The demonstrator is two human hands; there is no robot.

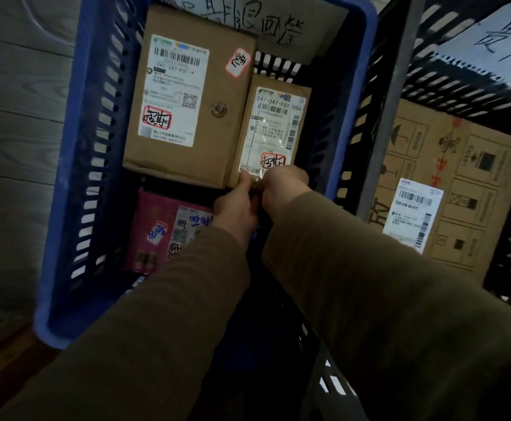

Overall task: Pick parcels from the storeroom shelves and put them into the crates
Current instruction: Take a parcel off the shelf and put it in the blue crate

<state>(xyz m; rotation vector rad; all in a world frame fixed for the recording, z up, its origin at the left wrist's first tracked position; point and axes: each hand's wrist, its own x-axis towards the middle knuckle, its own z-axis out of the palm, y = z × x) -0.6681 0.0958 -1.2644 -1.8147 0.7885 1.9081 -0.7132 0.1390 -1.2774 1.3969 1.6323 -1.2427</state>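
Observation:
A blue slotted crate [65, 183] holds three parcels. A large brown carton [217, 147] with a white label lies at the back left. To its right stands a small brown parcel [274, 123] with a taped white label. Both my hands grip that small parcel's near edge: my left hand [237, 208] with the thumb on its lower left corner, my right hand [281, 183] closed over its lower right edge. A pink box [150, 226] with stickers lies in the crate's near left part, partly hidden by my left sleeve.
A black slotted crate [509, 299] to the right holds a big cardboard carton [467, 183] with handling symbols and a white label. A grey upright post [391, 110] stands between the crates. A cardboard sign with handwriting [278, 25] leans at the blue crate's far end. Grey plank floor lies to the left.

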